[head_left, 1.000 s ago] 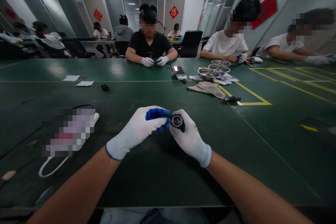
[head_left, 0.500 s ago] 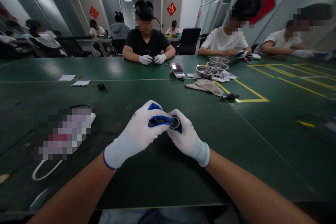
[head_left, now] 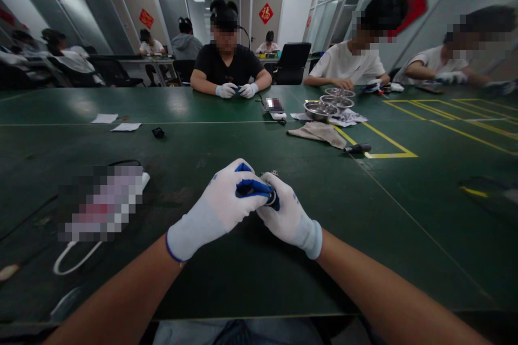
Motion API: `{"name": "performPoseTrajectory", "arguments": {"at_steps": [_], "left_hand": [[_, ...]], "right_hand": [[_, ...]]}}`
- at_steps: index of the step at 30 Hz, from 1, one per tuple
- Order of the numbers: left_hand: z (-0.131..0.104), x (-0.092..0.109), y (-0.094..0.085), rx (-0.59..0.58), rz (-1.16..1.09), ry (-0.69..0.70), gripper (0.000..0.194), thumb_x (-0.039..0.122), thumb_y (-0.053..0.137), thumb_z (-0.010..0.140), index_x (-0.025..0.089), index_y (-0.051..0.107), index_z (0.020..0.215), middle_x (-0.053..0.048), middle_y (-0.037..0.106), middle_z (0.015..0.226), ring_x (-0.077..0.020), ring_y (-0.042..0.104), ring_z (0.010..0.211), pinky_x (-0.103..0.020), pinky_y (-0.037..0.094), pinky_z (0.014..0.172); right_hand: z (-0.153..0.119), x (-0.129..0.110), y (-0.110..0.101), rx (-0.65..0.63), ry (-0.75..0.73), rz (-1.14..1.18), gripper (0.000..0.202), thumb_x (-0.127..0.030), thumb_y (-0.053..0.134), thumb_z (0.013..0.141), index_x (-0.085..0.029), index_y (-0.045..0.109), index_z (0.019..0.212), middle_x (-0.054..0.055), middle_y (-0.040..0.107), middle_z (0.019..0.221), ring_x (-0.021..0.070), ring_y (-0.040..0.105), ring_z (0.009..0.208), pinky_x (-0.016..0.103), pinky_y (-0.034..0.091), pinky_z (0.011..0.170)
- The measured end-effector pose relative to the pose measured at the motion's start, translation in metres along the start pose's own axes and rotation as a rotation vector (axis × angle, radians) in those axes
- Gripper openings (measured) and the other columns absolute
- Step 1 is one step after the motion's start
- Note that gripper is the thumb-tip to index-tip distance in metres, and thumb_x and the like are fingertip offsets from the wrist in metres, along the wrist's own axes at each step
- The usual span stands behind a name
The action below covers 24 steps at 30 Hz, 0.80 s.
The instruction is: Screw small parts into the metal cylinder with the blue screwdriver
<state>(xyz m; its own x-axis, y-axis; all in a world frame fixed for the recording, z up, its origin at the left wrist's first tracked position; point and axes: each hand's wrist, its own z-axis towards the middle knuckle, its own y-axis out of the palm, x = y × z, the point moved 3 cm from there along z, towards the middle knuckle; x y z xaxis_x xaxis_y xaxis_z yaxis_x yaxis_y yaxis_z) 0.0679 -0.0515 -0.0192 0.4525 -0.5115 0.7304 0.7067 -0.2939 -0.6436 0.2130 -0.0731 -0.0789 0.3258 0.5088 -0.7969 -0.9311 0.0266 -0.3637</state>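
Both hands meet over the table's near middle, in white gloves with blue palms. My right hand (head_left: pixel 286 209) is closed around a small dark round part (head_left: pixel 272 199) with a pale ring-shaped rim. My left hand (head_left: pixel 230 199) has its fingers bent and pinched together, the tips at the face of that part. Whatever sits between those fingertips is hidden. Just beyond the right hand's knuckles, a small metallic piece (head_left: pixel 275 172) shows in part; I cannot make out its kind.
On the green table (head_left: pixel 194 280), a blurred-out device (head_left: pixel 107 202) with a white loop lies left. Beyond are a black clip-like item (head_left: pixel 158 132), papers (head_left: pixel 126 127), a beige cloth (head_left: pixel 318 133), a dark-handled tool (head_left: pixel 358 149) and metal bowls (head_left: pixel 321 111). Several people sit opposite.
My left hand has moved slightly right and down, its fingertips now covering more of the round part. The part's open face has tilted mostly out of sight. The metallic piece beyond has come into view.
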Motion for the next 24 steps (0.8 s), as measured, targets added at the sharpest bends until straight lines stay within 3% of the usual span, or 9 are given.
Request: {"name": "performPoseTrajectory", "arguments": {"at_steps": [4, 11, 17, 21, 24], "left_hand": [[0.0, 0.0, 0.004, 0.039, -0.01, -0.016, 0.012, 0.027, 0.074, 0.084, 0.02, 0.074, 0.075, 0.0, 0.064, 0.087, -0.0161, 0.065, 0.078, -0.03, 0.054, 0.07], [0.0, 0.006, 0.009, 0.094, 0.046, -0.205, 0.009, 0.02, 0.076, 0.082, 0.019, 0.07, 0.074, 0.0, 0.064, 0.083, -0.0186, 0.067, 0.081, -0.033, 0.054, 0.073], [-0.001, 0.005, 0.017, 0.167, 0.111, -0.204, 0.011, 0.016, 0.073, 0.082, 0.02, 0.067, 0.075, -0.001, 0.065, 0.09, -0.02, 0.067, 0.086, -0.036, 0.056, 0.08], [0.001, -0.008, 0.019, 0.219, -0.066, -0.219, 0.013, 0.015, 0.073, 0.082, 0.019, 0.066, 0.092, -0.004, 0.067, 0.099, -0.0218, 0.068, 0.095, -0.039, 0.057, 0.089], [0.004, -0.018, 0.019, 0.18, -0.287, -0.173, 0.02, 0.015, 0.068, 0.086, 0.018, 0.063, 0.105, -0.005, 0.069, 0.105, -0.0213, 0.069, 0.101, -0.039, 0.057, 0.093]], "right_hand": [[0.0, -0.001, 0.0, 0.001, 0.012, -0.015, 0.016, -0.027, 0.063, 0.086, -0.025, 0.047, 0.082, -0.001, 0.058, 0.075, 0.0173, 0.056, 0.068, 0.031, 0.045, 0.061], [0.0, 0.0, 0.002, 0.014, 0.019, -0.052, 0.013, -0.022, 0.061, 0.086, -0.024, 0.049, 0.083, 0.0, 0.059, 0.077, 0.0181, 0.057, 0.069, 0.032, 0.045, 0.062], [0.001, 0.004, 0.003, 0.038, -0.008, -0.074, 0.012, -0.018, 0.06, 0.085, -0.024, 0.05, 0.087, 0.0, 0.06, 0.078, 0.0174, 0.055, 0.068, 0.031, 0.045, 0.061], [0.0, 0.008, 0.0, 0.052, 0.01, -0.069, 0.012, -0.02, 0.06, 0.086, -0.024, 0.05, 0.088, 0.0, 0.058, 0.079, 0.0177, 0.056, 0.069, 0.032, 0.047, 0.061], [-0.001, 0.015, -0.002, 0.106, 0.041, -0.031, 0.015, -0.024, 0.06, 0.088, -0.024, 0.053, 0.102, 0.003, 0.064, 0.09, 0.0211, 0.064, 0.078, 0.036, 0.054, 0.068]]}}
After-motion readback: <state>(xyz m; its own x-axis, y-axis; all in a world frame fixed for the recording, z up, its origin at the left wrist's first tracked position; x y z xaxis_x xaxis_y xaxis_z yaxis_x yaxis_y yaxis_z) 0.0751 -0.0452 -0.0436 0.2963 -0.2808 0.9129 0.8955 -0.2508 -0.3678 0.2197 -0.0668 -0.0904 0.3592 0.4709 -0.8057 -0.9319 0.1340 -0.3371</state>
